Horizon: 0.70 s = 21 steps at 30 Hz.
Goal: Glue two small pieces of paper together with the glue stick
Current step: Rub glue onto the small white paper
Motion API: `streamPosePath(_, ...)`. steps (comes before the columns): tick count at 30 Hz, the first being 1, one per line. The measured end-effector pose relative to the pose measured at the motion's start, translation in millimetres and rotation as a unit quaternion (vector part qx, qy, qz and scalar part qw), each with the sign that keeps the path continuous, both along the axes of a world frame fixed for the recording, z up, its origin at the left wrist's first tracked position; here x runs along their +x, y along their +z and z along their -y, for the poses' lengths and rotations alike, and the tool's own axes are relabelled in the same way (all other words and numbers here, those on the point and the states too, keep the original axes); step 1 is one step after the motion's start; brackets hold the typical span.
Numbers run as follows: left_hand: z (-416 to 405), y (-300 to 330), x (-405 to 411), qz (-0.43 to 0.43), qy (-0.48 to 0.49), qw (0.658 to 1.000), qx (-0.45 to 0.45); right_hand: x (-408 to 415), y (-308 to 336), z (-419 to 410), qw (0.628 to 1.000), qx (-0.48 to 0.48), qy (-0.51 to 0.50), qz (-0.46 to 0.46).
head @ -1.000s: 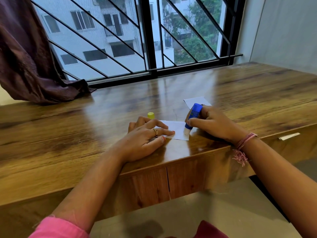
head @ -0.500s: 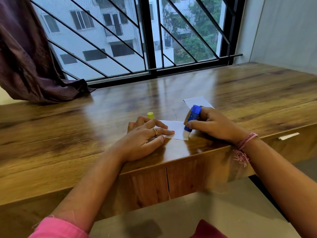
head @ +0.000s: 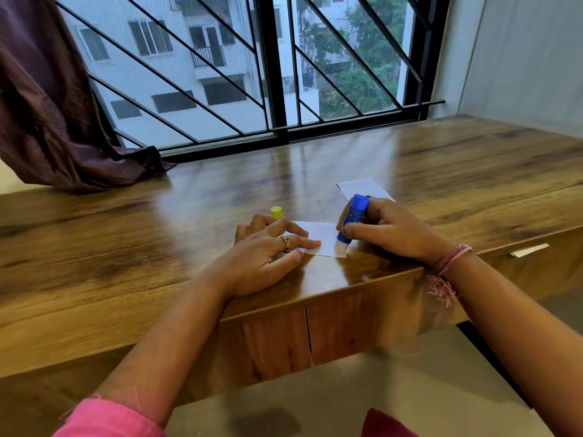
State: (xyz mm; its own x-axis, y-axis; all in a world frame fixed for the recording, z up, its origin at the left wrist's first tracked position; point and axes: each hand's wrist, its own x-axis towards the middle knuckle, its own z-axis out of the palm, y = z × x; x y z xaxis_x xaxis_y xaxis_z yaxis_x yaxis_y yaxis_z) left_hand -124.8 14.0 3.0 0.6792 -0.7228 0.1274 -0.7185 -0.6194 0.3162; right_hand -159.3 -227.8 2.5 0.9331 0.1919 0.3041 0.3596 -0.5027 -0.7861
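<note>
A small white piece of paper (head: pixel 325 236) lies flat near the front edge of the wooden desk (head: pixel 126 247). My left hand (head: pixel 268 257) rests on its left part with fingers spread, pinning it down. My right hand (head: pixel 391 233) grips a blue glue stick (head: pixel 353 217), tilted, with its white tip pressed on the paper's near right corner. A second white piece of paper (head: pixel 362 188) lies just behind my right hand, partly hidden by it. The yellow cap (head: pixel 276 212) stands behind my left hand.
A dark curtain (head: pixel 53 121) drapes onto the desk at the back left. A barred window (head: pixel 252 74) runs along the desk's far edge. A grey wall (head: pixel 520 58) closes the right side. Drawer fronts (head: pixel 315 335) sit below the desk's front edge.
The glue stick's tip has slid along the paper's right edge toward the near corner. My left hand has stayed on the paper.
</note>
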Motion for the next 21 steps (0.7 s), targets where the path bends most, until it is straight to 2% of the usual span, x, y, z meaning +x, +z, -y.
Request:
streamPosePath(8, 0, 0, -1, 0.007, -0.001, 1.000, -0.002, 1, -2, 0, 1.000, 0.005, 0.014, 0.007)
streamPosePath(9, 0, 0, -1, 0.007, -0.002, 1.000, -0.003, 2, -2, 1, 1.000, 0.023, 0.014, 0.009)
streamPosePath(11, 0, 0, -1, 0.010, -0.002, 1.000, -0.004, 3, -3, 3, 0.990, 0.140, -0.014, 0.018)
streamPosePath(13, 0, -1, -1, 0.017, -0.003, 1.000, -0.003, 6, -2, 7, 0.958, 0.273, -0.085, 0.030)
streamPosePath(15, -1, -2, -1, 0.025, -0.005, 1.000, 0.005, 7, 0, 12, 0.924, 0.346, -0.158, 0.038)
streamPosePath(18, -1, -3, 1, 0.043, -0.012, 0.999, 0.018, 10, 0, 15, 0.902, 0.386, -0.193, 0.032)
streamPosePath(21, -3, -5, 2, 0.077, -0.011, 0.997, -0.003, 12, -3, 14, 0.907, 0.376, -0.188, 0.029)
